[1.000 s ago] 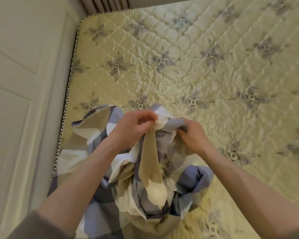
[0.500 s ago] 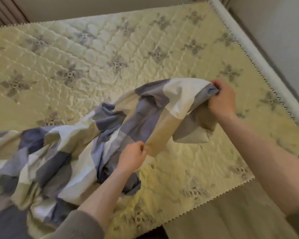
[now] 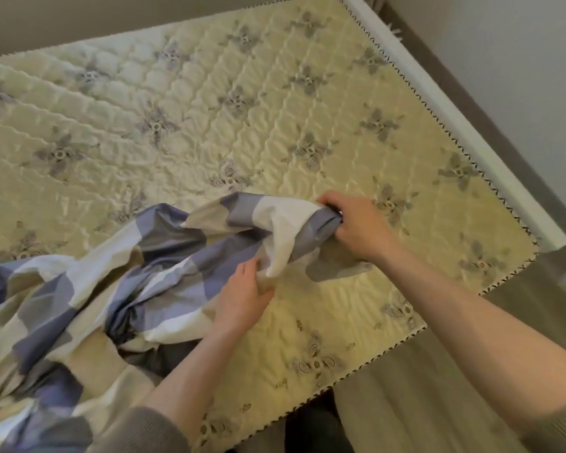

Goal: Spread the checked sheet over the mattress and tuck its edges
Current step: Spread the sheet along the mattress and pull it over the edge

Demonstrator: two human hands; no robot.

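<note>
Quilted pale-yellow mattress [image 3: 275, 109] with grey floral stitching filling most of the view; black-and-white zigzag trim [image 3: 373, 354] along near and right edges.
Checked sheet [image 3: 111, 289], blue/grey/white/beige squares, heaped and creased on the near-left part of the mattress, running off frame at left and bottom. One bunched end pulled out to the right, toward mid-mattress, raised off the quilting.
Far half and right side of the mattress uncovered: open room for spreading in both directions.
Grey-brown wall [image 3: 520, 44] close behind the right side, another along the far edge.
White bed rail [image 3: 455, 119] tight against the right mattress edge, ending at the near-right corner; narrow gap between rail and wall.
Dull brown surface [image 3: 438, 403] below the near edge; cannot tell whether floor or bed base.
Grey sleeve [image 3: 138, 433] at the bottom, pushed up the left forearm.
Right hand [image 3: 360, 227]: fingers curled tight round the bunched end of the sheet, held above the mattress, right of centre.
Left hand [image 3: 242, 299]: lower and nearer, on the sheet's near edge, fingers nearly straight over the fabric, thumb closing on a beige fold.
Hands apart, short span of sheet between them.
</note>
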